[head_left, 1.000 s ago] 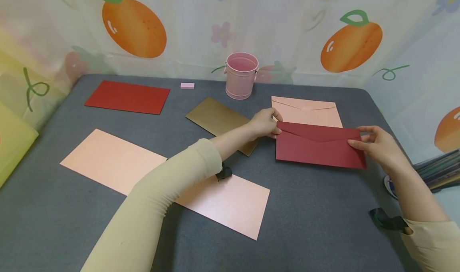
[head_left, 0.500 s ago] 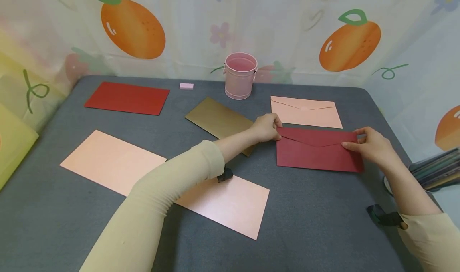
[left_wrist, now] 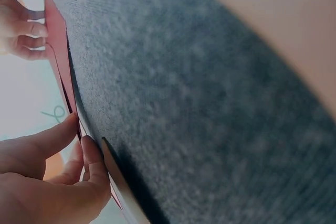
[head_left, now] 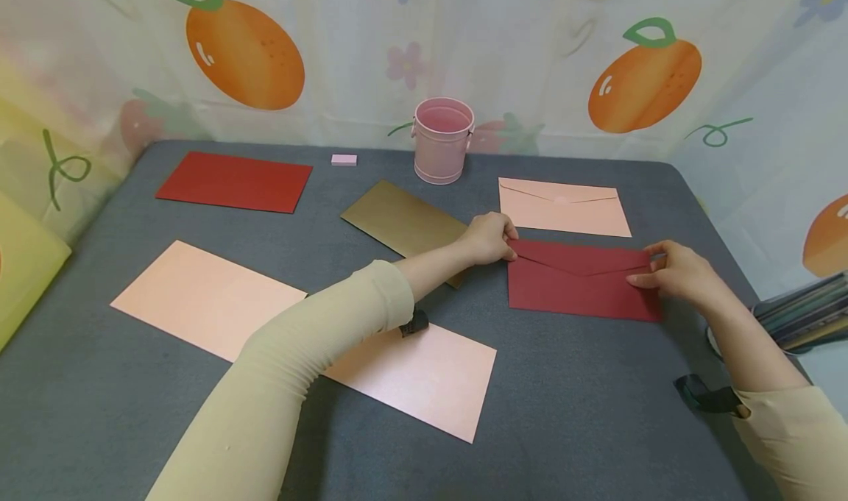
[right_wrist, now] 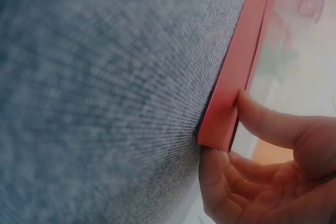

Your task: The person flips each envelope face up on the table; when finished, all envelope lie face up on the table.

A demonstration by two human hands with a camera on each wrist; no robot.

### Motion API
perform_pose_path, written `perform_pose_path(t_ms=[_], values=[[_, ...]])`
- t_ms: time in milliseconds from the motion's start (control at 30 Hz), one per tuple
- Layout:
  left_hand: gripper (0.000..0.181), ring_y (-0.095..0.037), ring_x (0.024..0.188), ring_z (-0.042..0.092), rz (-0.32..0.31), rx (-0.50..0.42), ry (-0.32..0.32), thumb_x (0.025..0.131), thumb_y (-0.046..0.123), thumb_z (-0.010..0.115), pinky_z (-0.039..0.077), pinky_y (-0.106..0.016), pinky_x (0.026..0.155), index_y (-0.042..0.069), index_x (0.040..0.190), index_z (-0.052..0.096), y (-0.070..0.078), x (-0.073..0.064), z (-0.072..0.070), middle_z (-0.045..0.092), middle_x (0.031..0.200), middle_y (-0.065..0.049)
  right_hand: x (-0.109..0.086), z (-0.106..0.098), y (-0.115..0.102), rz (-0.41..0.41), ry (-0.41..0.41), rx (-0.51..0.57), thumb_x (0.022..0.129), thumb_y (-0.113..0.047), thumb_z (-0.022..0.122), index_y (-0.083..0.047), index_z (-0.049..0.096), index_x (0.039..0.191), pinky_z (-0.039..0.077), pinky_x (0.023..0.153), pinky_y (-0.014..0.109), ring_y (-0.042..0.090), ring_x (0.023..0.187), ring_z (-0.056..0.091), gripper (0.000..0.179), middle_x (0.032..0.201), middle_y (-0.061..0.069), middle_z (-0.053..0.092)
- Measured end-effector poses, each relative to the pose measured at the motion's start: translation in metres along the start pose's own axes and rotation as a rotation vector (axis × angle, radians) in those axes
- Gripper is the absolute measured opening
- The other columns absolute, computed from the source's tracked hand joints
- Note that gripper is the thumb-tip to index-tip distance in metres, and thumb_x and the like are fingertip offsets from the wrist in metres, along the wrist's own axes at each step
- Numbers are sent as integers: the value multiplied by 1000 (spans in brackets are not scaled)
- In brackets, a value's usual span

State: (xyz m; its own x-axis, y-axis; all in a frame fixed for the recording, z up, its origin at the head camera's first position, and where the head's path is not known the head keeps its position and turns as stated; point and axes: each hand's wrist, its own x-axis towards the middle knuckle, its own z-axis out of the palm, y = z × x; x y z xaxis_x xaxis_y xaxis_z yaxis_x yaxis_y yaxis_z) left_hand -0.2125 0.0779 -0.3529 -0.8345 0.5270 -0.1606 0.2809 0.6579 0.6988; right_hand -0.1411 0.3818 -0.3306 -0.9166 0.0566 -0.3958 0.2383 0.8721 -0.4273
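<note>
A dark red envelope (head_left: 576, 291) with its flap side up lies flat, close on the grey tabletop. My left hand (head_left: 489, 237) pinches its upper left corner; the thumb and fingertips (left_wrist: 90, 148) meet at the edge in the left wrist view. At the right end, my right hand (head_left: 682, 271) has its thumb on top and the other fingers at the short edge, as the right wrist view shows. Just behind lies a pink envelope (head_left: 563, 205), flap side up. A gold envelope (head_left: 404, 218) is partly covered by my left hand and forearm.
At the back left lies a bright red envelope (head_left: 235, 181), with a small pink block (head_left: 344, 160) beside it. A pink bucket (head_left: 442, 144) stands at the back. Two pink sheets or envelopes (head_left: 205, 295) reach under my left sleeve. Dark pencil-like sticks (head_left: 804, 313) are at the right edge.
The dark red envelope has come slightly toward me and settled flatter on the table, its right end dropping a little leftward. Both hands have gone down with it.
</note>
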Motion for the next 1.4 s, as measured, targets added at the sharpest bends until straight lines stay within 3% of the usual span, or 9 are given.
perform_pose_path(t_ms=[233,633,1033,1400], values=[[29,-14,88,50,29,49,-19,87,14,75,45,-27,83,3,112,66,0,-2,0,67,109,-12,-1,4,1,-12,1,2,92,-23,69,19,29,140,60,71,36,32,90,61,75,113,34,48],[31,-22,105,58,38,85,-43,88,16,74,47,-32,96,3,115,67,-1,0,1,68,118,-11,0,6,1,-14,13,3,91,-22,69,18,30,139,60,72,38,36,92,62,74,118,37,48],[34,-25,109,57,83,75,-70,85,10,76,46,-35,97,0,115,66,1,-2,-3,67,118,-15,-1,7,-3,-17,31,-31,90,-21,69,17,32,137,59,72,39,38,91,65,71,121,39,47],[39,-25,116,56,90,92,-131,89,20,74,45,-35,101,2,121,61,2,-3,-9,63,124,-14,-3,5,-7,-29,40,-135,90,-25,66,16,34,137,48,88,59,52,111,52,71,125,40,48]])
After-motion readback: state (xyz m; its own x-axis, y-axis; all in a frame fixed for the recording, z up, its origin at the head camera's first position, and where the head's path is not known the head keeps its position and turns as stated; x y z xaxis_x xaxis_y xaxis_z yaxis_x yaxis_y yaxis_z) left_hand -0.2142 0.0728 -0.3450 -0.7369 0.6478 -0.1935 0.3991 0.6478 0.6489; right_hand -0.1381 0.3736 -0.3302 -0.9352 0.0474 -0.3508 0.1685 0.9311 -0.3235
